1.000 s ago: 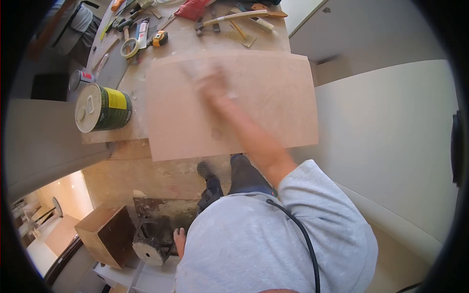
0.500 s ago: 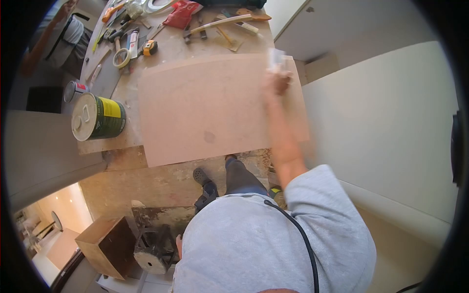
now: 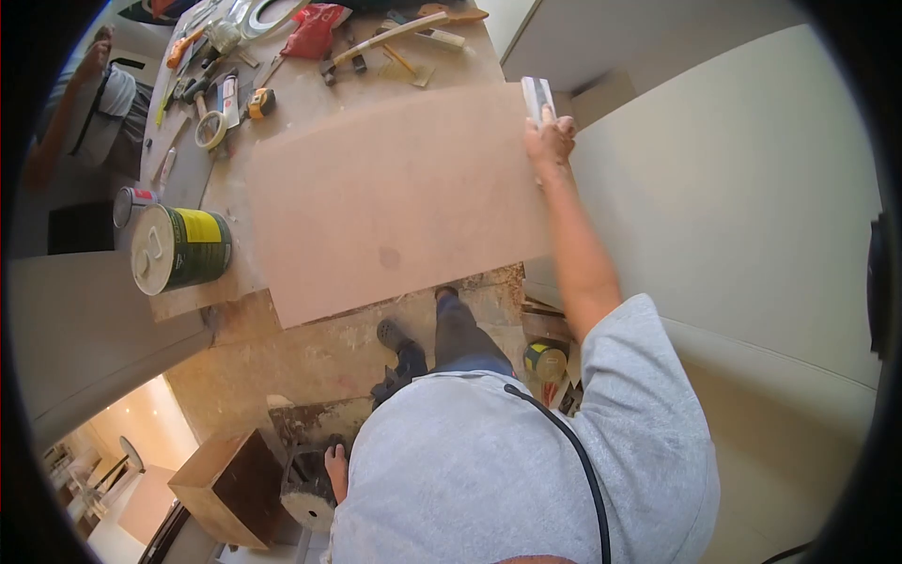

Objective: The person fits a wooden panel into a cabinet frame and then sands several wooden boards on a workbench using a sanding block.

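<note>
My right hand (image 3: 551,143) is closed around a flat white-and-grey scraper (image 3: 537,97), one finger stretched along it. It is at the far right corner of a large pinkish-brown board (image 3: 395,197), which overhangs the near edge of the workbench (image 3: 235,179). My left hand (image 3: 335,470) hangs low at my left side, partly hidden by my shirt. Its fingers are slightly apart with nothing visible in them, and it overlaps a dark stand with a rounded grey end (image 3: 310,508) in this view.
Left of the board stand a green-and-yellow can (image 3: 183,249) and a smaller tin (image 3: 134,205). Behind it lie a tape measure (image 3: 261,103), masking tape (image 3: 210,130), a hammer (image 3: 343,61) and a red bag (image 3: 315,30). A pale panel (image 3: 723,207) rises at right; another person (image 3: 108,94) shows upper left.
My right hand with the scraper has come to the board's right edge, slightly right and forward. More of my left hand shows. The whole view has shifted slightly.
</note>
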